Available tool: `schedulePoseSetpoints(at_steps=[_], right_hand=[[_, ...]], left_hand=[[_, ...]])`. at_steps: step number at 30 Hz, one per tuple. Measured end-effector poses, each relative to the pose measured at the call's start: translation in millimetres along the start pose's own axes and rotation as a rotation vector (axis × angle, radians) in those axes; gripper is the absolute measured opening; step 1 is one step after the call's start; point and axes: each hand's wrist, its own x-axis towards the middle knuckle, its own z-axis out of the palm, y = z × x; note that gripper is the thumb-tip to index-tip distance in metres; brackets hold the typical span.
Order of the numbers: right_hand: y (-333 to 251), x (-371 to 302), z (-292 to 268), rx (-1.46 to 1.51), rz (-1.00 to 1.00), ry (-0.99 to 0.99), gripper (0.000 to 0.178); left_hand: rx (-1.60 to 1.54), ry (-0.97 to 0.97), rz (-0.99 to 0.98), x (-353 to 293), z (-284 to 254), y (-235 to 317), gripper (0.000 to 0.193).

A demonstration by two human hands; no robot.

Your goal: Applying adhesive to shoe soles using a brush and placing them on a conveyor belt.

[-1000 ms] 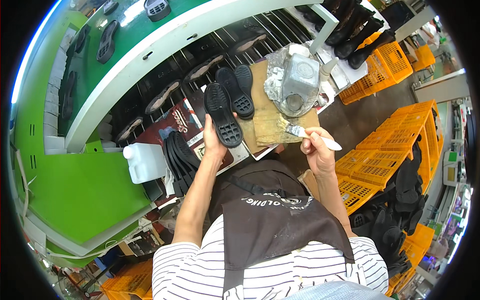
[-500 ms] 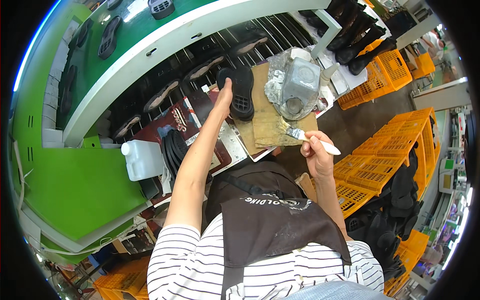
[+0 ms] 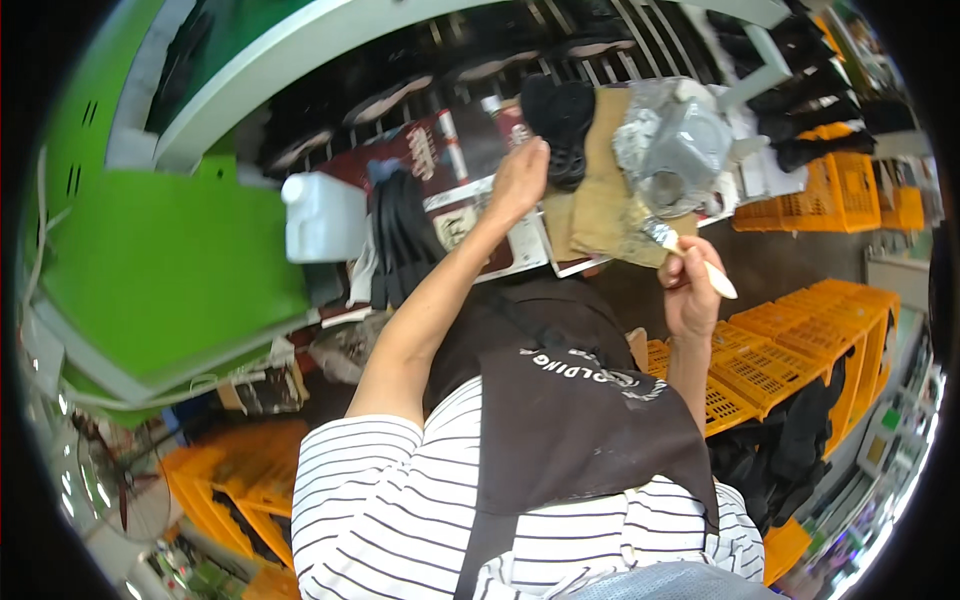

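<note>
In my right hand (image 3: 690,290) is a flat paintbrush (image 3: 716,279) with a pale handle, pinched between the fingers. Its bristles point up and left, over the stained tan board (image 3: 610,215). My left hand (image 3: 521,178) is open, fingers stretched out, at the near left side of a black shoe sole (image 3: 566,135). The fingertips reach its edge; blur hides whether they touch. A second dark sole seems to lie against it, though the two are hard to separate. Just beyond the brush stands a clear plastic-covered container (image 3: 688,150).
A whitish jug (image 3: 325,218) stands at the left beside a stack of black strips (image 3: 400,225). Across the back runs a rack (image 3: 480,65) with dark soles, under a pale metal frame (image 3: 240,75). Orange crates (image 3: 770,350) fill the right side; a green panel (image 3: 150,280) lies left.
The whole view has shifted, so the bench appears farther right and higher. My left hand has slid from the sole's upper part to its near left side. The right hand still grips the brush.
</note>
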Motion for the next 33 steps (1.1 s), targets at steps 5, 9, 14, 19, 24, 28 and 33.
schedulePoseSetpoints(at_steps=[5, 9, 14, 19, 24, 28, 33], right_hand=[[7, 4, 8, -0.032, 0.034, -0.034, 0.022], [11, 10, 16, -0.037, 0.040, -0.053, 0.021], [14, 13, 23, -0.046, 0.078, -0.064, 0.021], [13, 12, 29, -0.060, 0.084, -0.069, 0.021], [14, 5, 26, -0.056, 0.088, -0.072, 0.021], [18, 0, 17, -0.040, 0.106, -0.020, 0.020], [8, -1, 25, -0.248, 0.151, 0.067, 0.014]], left_hand=[[-0.057, -0.161, -0.119, -61, -54, 13, 0.038], [0.314, 0.114, 0.110, -101, -96, 3, 0.046], [0.795, 0.339, -0.182, -113, -130, -33, 0.090], [0.810, 0.277, -0.515, -82, -129, -32, 0.089], [0.815, 0.240, -0.596, -79, -128, -31, 0.080], [0.812, 0.303, -0.338, -94, -124, -44, 0.075], [0.646, 0.258, -0.156, -110, -139, -64, 0.062]])
